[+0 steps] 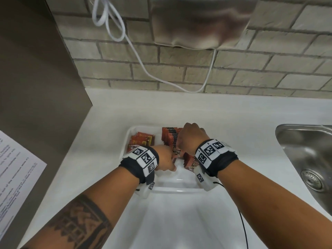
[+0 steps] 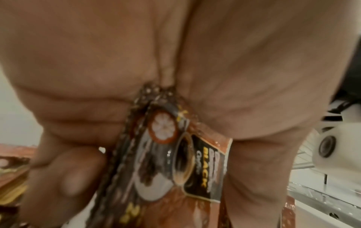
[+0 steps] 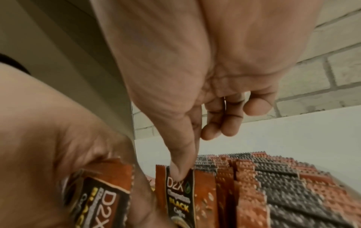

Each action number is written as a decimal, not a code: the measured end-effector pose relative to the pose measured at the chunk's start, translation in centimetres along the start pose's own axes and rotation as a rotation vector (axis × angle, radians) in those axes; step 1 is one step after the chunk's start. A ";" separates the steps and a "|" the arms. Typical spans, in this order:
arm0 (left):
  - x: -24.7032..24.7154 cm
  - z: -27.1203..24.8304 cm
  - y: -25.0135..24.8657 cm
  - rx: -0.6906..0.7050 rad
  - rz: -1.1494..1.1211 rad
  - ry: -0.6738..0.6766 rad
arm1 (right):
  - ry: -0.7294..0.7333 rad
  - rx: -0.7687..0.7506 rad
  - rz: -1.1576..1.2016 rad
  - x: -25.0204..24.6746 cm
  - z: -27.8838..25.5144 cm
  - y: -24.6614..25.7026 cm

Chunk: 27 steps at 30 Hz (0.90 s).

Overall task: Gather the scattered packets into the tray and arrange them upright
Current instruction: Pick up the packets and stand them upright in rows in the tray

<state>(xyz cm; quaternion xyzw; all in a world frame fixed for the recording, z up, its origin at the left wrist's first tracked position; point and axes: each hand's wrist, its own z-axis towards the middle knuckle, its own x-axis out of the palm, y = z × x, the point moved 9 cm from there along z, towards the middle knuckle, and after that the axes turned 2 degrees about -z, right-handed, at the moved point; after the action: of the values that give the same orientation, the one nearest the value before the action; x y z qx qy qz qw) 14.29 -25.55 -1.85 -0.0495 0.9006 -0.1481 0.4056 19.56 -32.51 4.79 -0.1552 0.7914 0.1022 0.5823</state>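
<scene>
A white tray (image 1: pixel 176 190) sits on the white counter. Its far right holds a row of brown and black coffee packets (image 1: pixel 170 135) standing upright, seen close in the right wrist view (image 3: pixel 273 185). Loose packets (image 1: pixel 143 139) lie flat at the tray's far left, and more packets (image 1: pixel 191 163) lean beside my right wrist. My left hand (image 1: pixel 166 159) grips two or three packets (image 2: pixel 166 162) between thumb and fingers, just in front of the row. My right hand (image 1: pixel 190 136) is over the row. Its thumb (image 3: pixel 179 169) presses the front packet (image 3: pixel 179 200), and its fingers curl loosely above.
A steel sink (image 1: pixel 309 159) lies to the right. A printed sheet (image 1: pixel 16 177) lies at the left edge below a brown panel (image 1: pixel 36 78). A white cable (image 1: pixel 140 60) hangs on the brick wall behind. A thin black cable (image 1: pixel 242 221) trails from my right wrist.
</scene>
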 end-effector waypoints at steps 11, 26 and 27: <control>0.3 1.8 0.0 -0.040 -0.015 0.078 | -0.056 -0.039 0.016 0.4 0.7 -0.1; -0.2 1.6 -0.2 -0.012 -0.064 0.064 | -0.046 -0.042 0.045 -0.5 0.4 -0.9; -0.3 1.3 -0.2 -0.014 -0.071 0.064 | -0.050 -0.041 0.056 -0.8 0.2 -1.0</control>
<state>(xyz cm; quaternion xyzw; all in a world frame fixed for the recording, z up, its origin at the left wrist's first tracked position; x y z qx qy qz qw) 15.46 -25.95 -2.45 -0.0797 0.9118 -0.1574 0.3708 20.34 -33.32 5.55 -0.1422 0.7785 0.1385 0.5954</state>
